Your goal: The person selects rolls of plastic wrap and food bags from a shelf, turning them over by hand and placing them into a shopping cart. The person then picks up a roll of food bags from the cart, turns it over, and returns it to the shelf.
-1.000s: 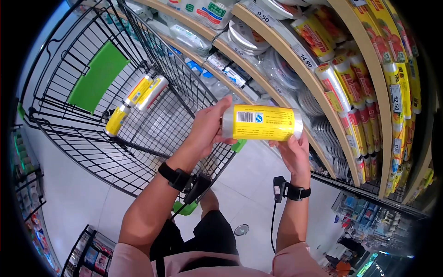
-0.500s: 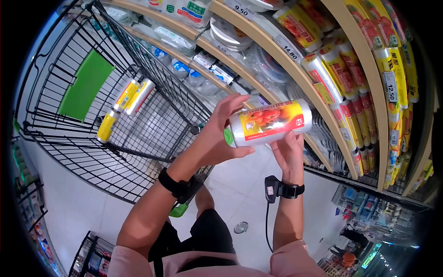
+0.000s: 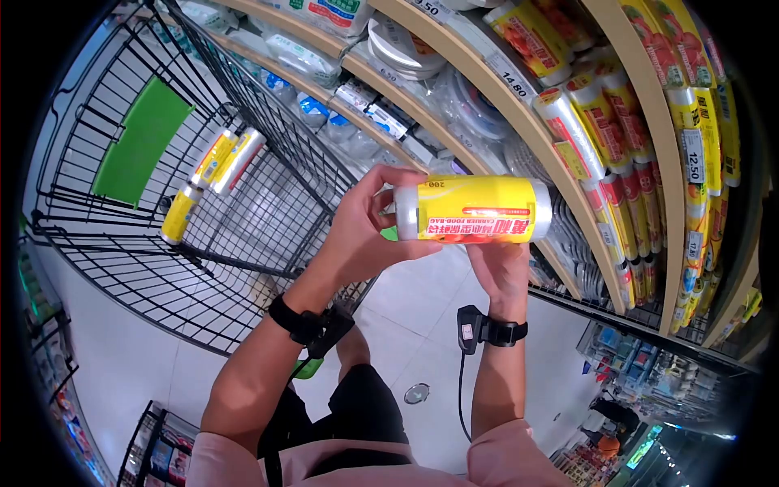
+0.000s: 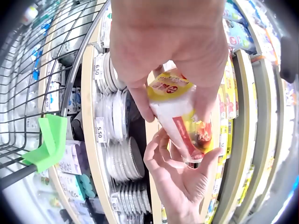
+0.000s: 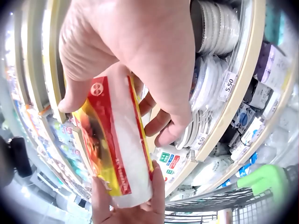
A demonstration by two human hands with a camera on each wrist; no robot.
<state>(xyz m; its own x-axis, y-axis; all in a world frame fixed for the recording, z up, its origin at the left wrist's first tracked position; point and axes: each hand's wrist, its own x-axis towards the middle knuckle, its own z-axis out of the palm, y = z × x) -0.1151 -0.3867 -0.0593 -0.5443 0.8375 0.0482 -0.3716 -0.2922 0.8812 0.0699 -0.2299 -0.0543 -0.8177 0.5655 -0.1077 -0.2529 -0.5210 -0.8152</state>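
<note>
A roll in a yellow and red label (image 3: 479, 209) lies level between both hands in the head view. The left hand (image 3: 365, 223) grips its left end, thumb along the lower side and fingers behind. Under the right end, the right hand (image 3: 501, 264) holds it from below. In the left wrist view the roll (image 4: 182, 121) sits between the left hand (image 4: 168, 51) above and the right hand (image 4: 182, 182) below. The right wrist view shows the roll (image 5: 114, 140) with the right hand (image 5: 126, 56) around its near end and the left hand's fingers (image 5: 156, 186) at its far end.
A wire shopping cart with a green panel (image 3: 144, 142) stands at the left, with several rolls (image 3: 215, 158) inside. Curved shelves (image 3: 454, 49) with plates, rolls and price tags run along the upper right. Pale floor (image 3: 398, 321) shows below the hands.
The roll has turned about its long axis between the hands, from the barcode side to the tomato picture and then to large lettering. The cart appears further left in the head view.
</note>
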